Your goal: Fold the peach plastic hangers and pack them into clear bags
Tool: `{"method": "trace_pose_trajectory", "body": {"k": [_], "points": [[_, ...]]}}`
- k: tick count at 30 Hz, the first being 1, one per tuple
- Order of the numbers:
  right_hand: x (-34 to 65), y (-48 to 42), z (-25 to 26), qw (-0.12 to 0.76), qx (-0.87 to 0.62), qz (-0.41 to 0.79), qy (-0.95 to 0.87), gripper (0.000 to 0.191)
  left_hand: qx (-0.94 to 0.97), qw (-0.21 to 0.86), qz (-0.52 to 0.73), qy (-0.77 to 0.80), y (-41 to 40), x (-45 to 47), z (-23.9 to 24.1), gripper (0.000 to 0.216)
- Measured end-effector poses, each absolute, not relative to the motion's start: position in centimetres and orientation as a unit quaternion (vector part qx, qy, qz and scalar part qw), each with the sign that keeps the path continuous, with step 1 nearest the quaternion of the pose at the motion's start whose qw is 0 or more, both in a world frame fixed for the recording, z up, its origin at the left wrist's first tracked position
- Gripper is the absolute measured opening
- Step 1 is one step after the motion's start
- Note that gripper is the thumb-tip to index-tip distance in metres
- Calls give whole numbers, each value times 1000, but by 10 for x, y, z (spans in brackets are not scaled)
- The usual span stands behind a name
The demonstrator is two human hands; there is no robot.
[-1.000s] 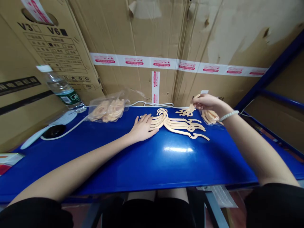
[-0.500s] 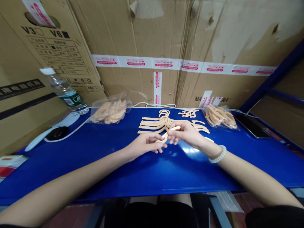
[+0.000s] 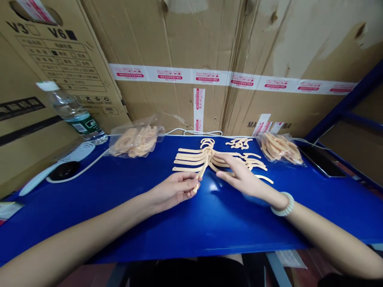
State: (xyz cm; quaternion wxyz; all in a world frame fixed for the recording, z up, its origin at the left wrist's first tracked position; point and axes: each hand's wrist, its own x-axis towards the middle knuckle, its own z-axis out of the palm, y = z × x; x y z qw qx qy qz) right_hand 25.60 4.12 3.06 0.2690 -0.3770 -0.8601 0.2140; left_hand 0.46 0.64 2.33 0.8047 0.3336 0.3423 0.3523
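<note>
A stack of beige plastic hangers [image 3: 196,156] lies fanned out on the blue table [image 3: 119,199]. My left hand [image 3: 173,190] is closed in a pinch on a small beige hook piece [image 3: 201,174] whose far end reaches the stack's centre. My right hand [image 3: 241,177] lies over the right arms of the hangers with its fingers stretched out, holding nothing that I can see. A white bead bracelet [image 3: 283,205] is on that wrist. A few loose hook pieces [image 3: 239,142] lie behind the stack.
Clear bags of beige parts sit at the back left [image 3: 136,139] and back right [image 3: 279,147]. A water bottle [image 3: 72,113], a white cable with a dark puck [image 3: 61,170] and a phone [image 3: 323,163] are on the table. Cardboard boxes [image 3: 209,59] wall the back.
My right hand fetched a hook piece from the back right and brought it to my left hand. It has now let go and rests on the hangers, with the piece left in my left hand.
</note>
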Motion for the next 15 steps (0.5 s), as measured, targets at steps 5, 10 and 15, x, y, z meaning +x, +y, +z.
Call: {"method": "trace_pose_trajectory", "body": {"k": [5, 10, 15], "points": [[268, 41, 9, 73, -457, -19, -886, 72, 365, 735, 441, 364, 19, -13, 18, 41], [270, 62, -1, 38, -444, -43, -894, 64, 439, 610, 540, 380, 30, -29, 13, 40], [275, 72, 4, 80, -437, -55, -894, 60, 436, 582, 562, 395, 34, -34, 10, 41]]}}
